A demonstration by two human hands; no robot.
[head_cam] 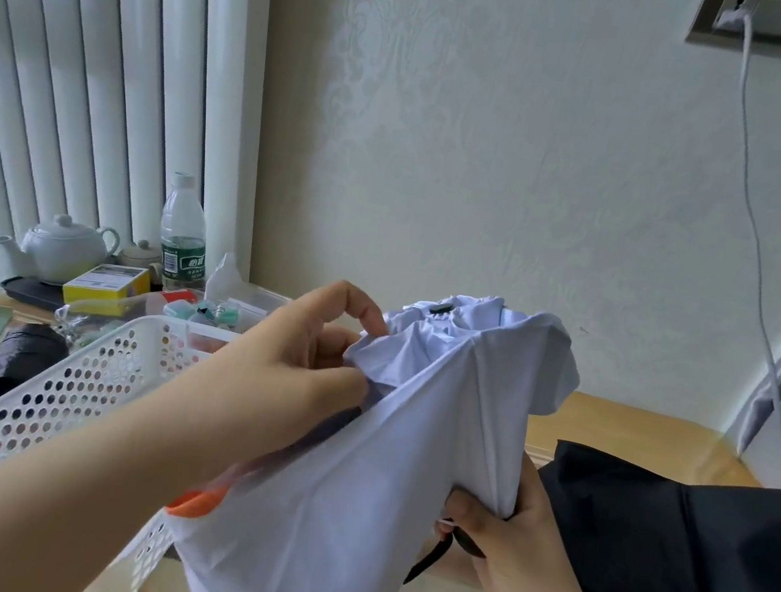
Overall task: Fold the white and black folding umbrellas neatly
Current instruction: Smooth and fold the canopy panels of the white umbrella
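Observation:
The white folding umbrella (379, 475) hangs loose and rumpled in the middle of the view, its top end with a dark tip pointing away from me. My left hand (294, 362) pinches a fold of its white cloth near the top. Lower right, my right hand (508, 537) grips the gathered cloth by the handle end, where a black strap hangs down. An orange part shows under the cloth at the lower left. The black umbrella (675, 560) lies slack on the table at the right, partly behind my right hand.
A white perforated basket (67, 391) stands left of the umbrella on the wooden table (614, 426). Behind it are a white teapot (60, 248), a water bottle (181, 235), a yellow box and small clutter. A white cable (753, 217) hangs down the wall at the right.

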